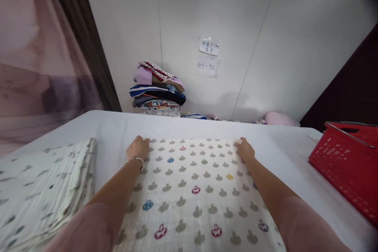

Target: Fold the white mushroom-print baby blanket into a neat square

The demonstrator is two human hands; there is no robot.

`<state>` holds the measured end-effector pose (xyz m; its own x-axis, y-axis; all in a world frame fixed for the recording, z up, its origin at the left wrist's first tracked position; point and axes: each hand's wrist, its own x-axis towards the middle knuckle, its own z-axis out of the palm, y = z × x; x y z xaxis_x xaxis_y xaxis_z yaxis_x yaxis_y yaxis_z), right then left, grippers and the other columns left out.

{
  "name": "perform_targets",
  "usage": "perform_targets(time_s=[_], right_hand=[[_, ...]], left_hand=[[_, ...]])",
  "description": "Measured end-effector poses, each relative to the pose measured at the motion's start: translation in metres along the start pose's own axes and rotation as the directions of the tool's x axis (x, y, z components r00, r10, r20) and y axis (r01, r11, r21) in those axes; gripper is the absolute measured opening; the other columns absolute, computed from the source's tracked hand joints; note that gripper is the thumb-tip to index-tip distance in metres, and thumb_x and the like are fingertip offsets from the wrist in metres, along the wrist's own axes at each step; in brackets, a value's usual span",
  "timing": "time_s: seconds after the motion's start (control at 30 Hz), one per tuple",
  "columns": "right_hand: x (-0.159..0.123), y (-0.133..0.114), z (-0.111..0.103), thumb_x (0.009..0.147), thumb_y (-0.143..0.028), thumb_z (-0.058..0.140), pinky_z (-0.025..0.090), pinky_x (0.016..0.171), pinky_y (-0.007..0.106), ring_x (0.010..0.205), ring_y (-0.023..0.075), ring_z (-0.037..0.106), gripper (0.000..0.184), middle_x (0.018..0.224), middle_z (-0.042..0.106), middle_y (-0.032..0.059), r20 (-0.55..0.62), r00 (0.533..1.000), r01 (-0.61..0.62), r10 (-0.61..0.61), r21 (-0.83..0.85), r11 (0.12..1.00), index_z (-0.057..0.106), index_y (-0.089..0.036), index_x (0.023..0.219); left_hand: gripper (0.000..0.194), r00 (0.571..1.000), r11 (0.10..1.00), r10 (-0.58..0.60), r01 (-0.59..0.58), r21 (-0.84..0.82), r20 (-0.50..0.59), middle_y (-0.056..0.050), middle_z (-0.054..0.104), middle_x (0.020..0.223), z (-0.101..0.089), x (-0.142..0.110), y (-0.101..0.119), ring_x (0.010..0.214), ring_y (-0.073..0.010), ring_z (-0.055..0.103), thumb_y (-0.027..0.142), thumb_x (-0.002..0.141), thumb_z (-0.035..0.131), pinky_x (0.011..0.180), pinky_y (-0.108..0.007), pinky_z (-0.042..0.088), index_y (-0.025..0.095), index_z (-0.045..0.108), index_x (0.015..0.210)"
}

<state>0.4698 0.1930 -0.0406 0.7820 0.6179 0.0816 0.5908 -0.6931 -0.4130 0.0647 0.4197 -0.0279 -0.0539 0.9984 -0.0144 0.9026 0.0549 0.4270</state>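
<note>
A white cloth (189, 201) printed with grey and coloured mushroom shapes lies spread flat on the table, running off the bottom of the view. At its far left corner, my left hand (138, 148) is closed on the fabric, a bracelet round the wrist. My right hand (245, 149) pinches the far right corner in the same way. The far edge stretches nearly straight between both hands. To the left of my left arm lies a folded white cloth (44, 189) with a leaf-like print.
A red basket (345, 165) with a metal handle stands at the right table edge. Behind the white table (109, 126) rises a pile of folded fabrics (158, 90) against the wall. Handwritten paper signs (208, 57) hang there. A pink curtain (38, 47) covers the left side.
</note>
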Motion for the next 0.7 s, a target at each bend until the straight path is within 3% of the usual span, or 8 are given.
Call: perform_targets(time_s=[0.07,0.17,0.23,0.3,0.37,0.47,0.53,0.7], right_hand=[[-0.005,-0.008,-0.001,0.087,-0.024,0.040,0.032,0.093,0.040,0.117,0.0293,0.044,0.045,0.124,0.050,0.0193,-0.035,0.999,0.029,-0.031,-0.058,0.998,0.038,-0.012,0.131],[-0.023,-0.035,0.004,0.088,-0.023,0.036,0.017,0.104,0.040,0.132,0.0268,0.024,0.049,0.141,0.034,0.0167,-0.033,0.958,0.277,-0.285,-0.156,0.948,0.032,-0.011,0.136],[-0.040,-0.058,0.014,0.090,-0.031,0.034,0.010,0.108,0.038,0.135,0.0235,0.015,0.052,0.146,0.026,0.0127,0.110,0.847,0.532,-0.521,-0.152,0.833,0.029,-0.012,0.138],[-0.054,-0.079,0.026,0.091,-0.044,0.030,0.006,0.108,0.038,0.137,0.0219,0.011,0.057,0.149,0.021,0.0086,0.267,0.701,0.697,-0.662,-0.059,0.714,0.026,-0.016,0.141],[-0.061,-0.093,0.036,0.089,-0.054,0.025,0.003,0.109,0.040,0.137,0.0218,0.008,0.062,0.150,0.017,0.0053,0.370,0.636,0.730,-0.677,-0.005,0.683,0.024,-0.020,0.142],[-0.058,-0.101,0.043,0.087,-0.060,0.017,0.001,0.108,0.043,0.138,0.0220,0.006,0.067,0.151,0.012,0.0026,0.449,0.661,0.679,-0.602,-0.015,0.734,0.021,-0.023,0.143],[-0.053,-0.102,0.045,0.087,-0.061,0.016,0.001,0.108,0.043,0.138,0.0218,0.004,0.068,0.151,0.010,0.0017,0.472,0.676,0.654,-0.566,-0.029,0.756,0.020,-0.023,0.143],[-0.046,-0.106,0.048,0.086,-0.064,0.015,-0.003,0.108,0.042,0.138,0.0225,-0.001,0.072,0.152,0.006,0.0017,0.420,0.732,0.624,-0.536,-0.100,0.775,0.016,-0.023,0.144]], left_hand=[[0.048,0.996,0.999,0.037,-0.034,0.034,-0.085,-0.019,0.053,0.122,-0.002,-0.006,0.004,0.109,-0.0319,0.051,0.046,0.084,0.035,0.084,-0.042,0.041,0.012,0.047,0.117],[0.049,0.929,0.944,0.323,-0.301,0.137,-0.181,-0.016,0.044,0.133,0.004,-0.027,0.015,0.123,-0.0281,0.039,0.042,0.087,0.034,0.099,-0.043,0.031,0.013,0.043,0.125],[0.048,0.823,0.815,0.566,-0.551,0.178,-0.045,-0.012,0.040,0.138,0.014,-0.045,0.023,0.129,-0.0235,0.031,0.041,0.088,0.033,0.106,-0.040,0.022,0.015,0.043,0.128],[0.051,0.712,0.696,0.691,-0.701,0.154,0.122,-0.007,0.035,0.143,0.027,-0.058,0.029,0.133,-0.0219,0.024,0.046,0.089,0.031,0.109,-0.039,0.017,0.019,0.042,0.131],[0.056,0.695,0.680,0.690,-0.718,0.145,0.202,-0.005,0.030,0.146,0.037,-0.064,0.034,0.136,-0.0228,0.019,0.052,0.088,0.029,0.110,-0.043,0.013,0.022,0.038,0.134],[0.062,0.741,0.727,0.630,-0.668,0.159,0.232,-0.005,0.026,0.148,0.041,-0.062,0.036,0.137,-0.0236,0.016,0.057,0.087,0.026,0.109,-0.046,0.012,0.022,0.031,0.139],[0.062,0.730,0.721,0.629,-0.676,0.151,0.266,-0.006,0.027,0.147,0.039,-0.058,0.035,0.137,-0.0236,0.016,0.057,0.086,0.025,0.109,-0.047,0.013,0.023,0.032,0.138],[0.068,0.774,0.752,0.607,-0.632,0.185,0.180,-0.009,0.023,0.148,0.033,-0.050,0.028,0.137,-0.0260,0.014,0.060,0.085,0.025,0.109,-0.050,0.009,0.019,0.034,0.138]])
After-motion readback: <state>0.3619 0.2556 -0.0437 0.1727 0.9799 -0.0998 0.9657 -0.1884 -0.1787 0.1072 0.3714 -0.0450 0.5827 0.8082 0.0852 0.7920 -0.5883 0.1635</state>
